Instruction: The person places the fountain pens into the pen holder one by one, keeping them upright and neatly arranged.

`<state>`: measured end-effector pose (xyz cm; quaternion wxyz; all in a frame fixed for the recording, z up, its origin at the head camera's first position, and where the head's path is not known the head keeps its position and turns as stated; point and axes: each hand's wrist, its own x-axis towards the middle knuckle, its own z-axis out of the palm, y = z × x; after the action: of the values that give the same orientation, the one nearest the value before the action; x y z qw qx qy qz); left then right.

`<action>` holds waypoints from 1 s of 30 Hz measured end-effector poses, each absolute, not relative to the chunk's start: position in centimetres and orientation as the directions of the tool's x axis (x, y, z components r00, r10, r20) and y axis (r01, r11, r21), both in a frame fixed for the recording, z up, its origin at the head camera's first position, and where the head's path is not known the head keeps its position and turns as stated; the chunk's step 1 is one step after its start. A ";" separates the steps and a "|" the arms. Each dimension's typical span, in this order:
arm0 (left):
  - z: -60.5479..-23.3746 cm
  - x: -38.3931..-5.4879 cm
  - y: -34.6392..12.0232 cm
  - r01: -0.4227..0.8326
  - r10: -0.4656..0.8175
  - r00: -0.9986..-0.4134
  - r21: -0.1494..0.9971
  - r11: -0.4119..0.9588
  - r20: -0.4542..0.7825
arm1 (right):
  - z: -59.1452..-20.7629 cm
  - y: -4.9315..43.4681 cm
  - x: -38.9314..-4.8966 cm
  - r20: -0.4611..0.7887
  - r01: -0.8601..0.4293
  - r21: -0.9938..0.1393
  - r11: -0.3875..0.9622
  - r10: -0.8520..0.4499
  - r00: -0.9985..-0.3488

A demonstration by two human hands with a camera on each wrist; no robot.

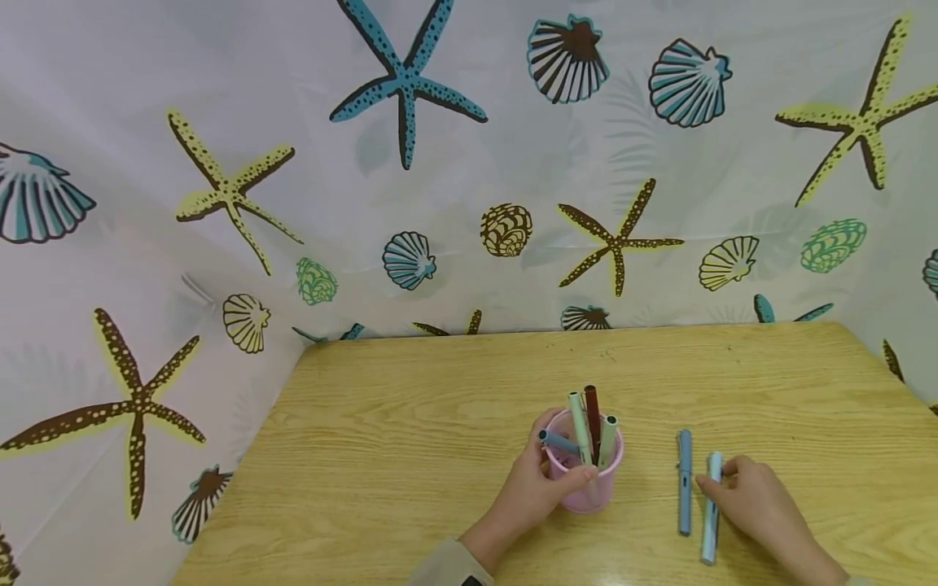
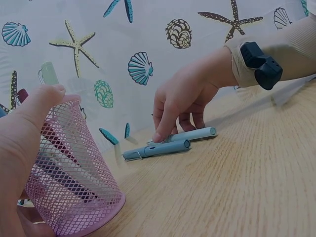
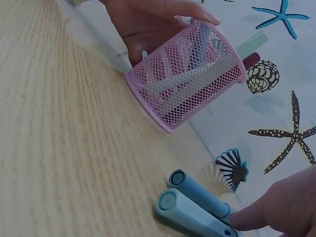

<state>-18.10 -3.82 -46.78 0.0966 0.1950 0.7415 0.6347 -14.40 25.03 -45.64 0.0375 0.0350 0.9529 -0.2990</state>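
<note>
A pink mesh pen holder (image 1: 589, 496) stands on the wooden table, gripped by my left hand (image 1: 533, 482) with the thumb across its near rim and the fingers around the far side. Several pens stick out of it: a dark red pen (image 1: 592, 415), a mint pen (image 1: 579, 419), a pale green pen (image 1: 607, 439) and a blue-grey pen (image 1: 560, 441) leaning left. To the right, my right hand (image 1: 762, 498) pinches a light blue pen (image 1: 709, 533) lying on the table, thumb over its upper half. Just left of it lies a darker blue pen (image 1: 685, 488), roughly parallel.
The wooden table (image 1: 410, 423) reaches back to a white cloth (image 1: 454, 277) printed with starfish and shells, which also hangs at both sides. A small black device (image 2: 261, 66) is strapped on the right wrist over a beige sleeve.
</note>
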 end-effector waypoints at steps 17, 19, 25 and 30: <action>-46.7 -18.0 -3.7 0.165 0.397 -0.912 0.978 0.128 0.102 | -45.7 25.0 -14.5 -0.101 0.112 -0.571 0.813 0.066 -0.993; -46.7 -17.9 -3.7 0.170 0.399 -0.911 0.977 0.128 0.106 | -45.8 25.0 -14.5 -0.108 0.126 -0.574 0.809 0.078 -0.991; -46.1 -17.7 -3.8 0.183 0.402 -0.908 0.976 0.121 0.120 | -45.5 25.0 -14.4 -0.113 0.139 -0.593 0.793 0.089 -0.990; -46.5 -18.0 -3.7 0.179 0.396 -0.911 0.976 0.122 0.118 | -45.3 25.0 -14.3 -0.114 0.142 -0.623 0.769 0.090 -0.989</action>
<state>-17.96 -3.72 -46.50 0.0855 0.1931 0.7440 0.6339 -14.25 25.01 -45.29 0.0389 0.0619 0.9397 -0.3340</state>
